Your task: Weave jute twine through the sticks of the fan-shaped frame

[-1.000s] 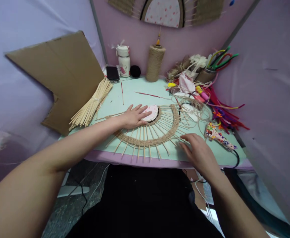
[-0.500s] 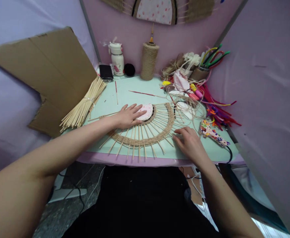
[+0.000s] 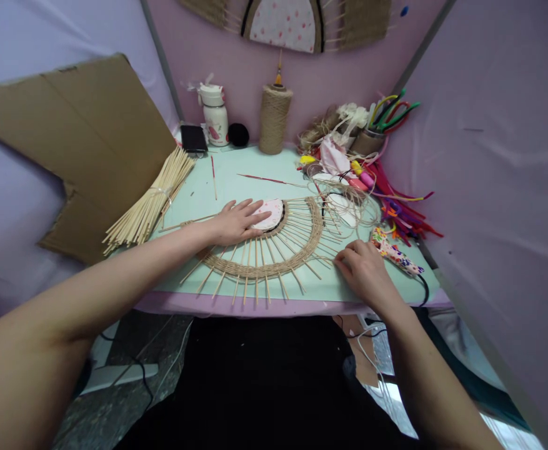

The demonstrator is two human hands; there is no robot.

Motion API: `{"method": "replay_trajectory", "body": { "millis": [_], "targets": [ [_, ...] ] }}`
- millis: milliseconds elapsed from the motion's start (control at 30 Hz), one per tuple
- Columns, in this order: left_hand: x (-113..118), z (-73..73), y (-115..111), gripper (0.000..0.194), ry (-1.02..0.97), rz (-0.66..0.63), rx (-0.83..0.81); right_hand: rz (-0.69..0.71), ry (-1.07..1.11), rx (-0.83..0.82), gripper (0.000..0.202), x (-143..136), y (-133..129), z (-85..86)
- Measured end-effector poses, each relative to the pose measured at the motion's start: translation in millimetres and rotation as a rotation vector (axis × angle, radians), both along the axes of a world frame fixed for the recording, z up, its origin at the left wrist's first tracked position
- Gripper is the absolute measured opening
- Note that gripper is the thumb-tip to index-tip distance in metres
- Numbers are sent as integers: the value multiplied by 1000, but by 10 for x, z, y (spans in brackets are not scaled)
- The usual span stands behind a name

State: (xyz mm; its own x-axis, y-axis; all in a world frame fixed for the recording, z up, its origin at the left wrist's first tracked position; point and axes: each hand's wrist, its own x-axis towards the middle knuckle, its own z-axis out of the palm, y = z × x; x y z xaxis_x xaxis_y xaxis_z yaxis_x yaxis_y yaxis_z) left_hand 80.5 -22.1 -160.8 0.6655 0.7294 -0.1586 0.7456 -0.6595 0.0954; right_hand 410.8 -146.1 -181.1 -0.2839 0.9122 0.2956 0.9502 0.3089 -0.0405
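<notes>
My left hand (image 3: 237,222) lies flat with its fingers stretched over the pale half-round centre (image 3: 270,214) of a fan-shaped weaving. Thin wooden sticks (image 3: 257,253) spread outward from that centre, and a curved band of woven twine (image 3: 274,269) crosses them. To the right of the band, my right hand (image 3: 360,267) is closed, thumb and fingers pinched on a strand of twine (image 3: 324,258) that runs toward the weaving. Loose loops of twine (image 3: 367,211) lie beyond the right hand. The left forearm hides part of the weaving's left side.
A tied bundle of sticks (image 3: 154,203) leans by a cardboard sheet (image 3: 95,150) on the left. At the back stand a bottle (image 3: 216,125) and a twine spool (image 3: 274,120). A flower-patterned glue gun (image 3: 398,255) and bright pipe cleaners (image 3: 395,203) lie on the right.
My right hand has closed on the twine and drawn slightly away from the weaving, to the right. The left hand stays on the centre. The whole view has shifted a little.
</notes>
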Motion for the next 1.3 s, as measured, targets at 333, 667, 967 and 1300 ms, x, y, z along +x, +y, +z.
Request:
{"method": "replay_trajectory", "body": {
  "millis": [333,667,967,1300],
  "targets": [
    [4,61,-33,61,4,-6,-30,-70,-29,180,23,-122,160,58],
    [-23,85,-15,60,-12,-30,-58,-86,61,32,19,-73,166,52],
    [106,167,167,89,-40,113,-79,-154,196,-84,18,-98,136,22],
    [80,377,397,95,43,-70,-82,-54,443,-193,13,-159,67,48]
  ]
}}
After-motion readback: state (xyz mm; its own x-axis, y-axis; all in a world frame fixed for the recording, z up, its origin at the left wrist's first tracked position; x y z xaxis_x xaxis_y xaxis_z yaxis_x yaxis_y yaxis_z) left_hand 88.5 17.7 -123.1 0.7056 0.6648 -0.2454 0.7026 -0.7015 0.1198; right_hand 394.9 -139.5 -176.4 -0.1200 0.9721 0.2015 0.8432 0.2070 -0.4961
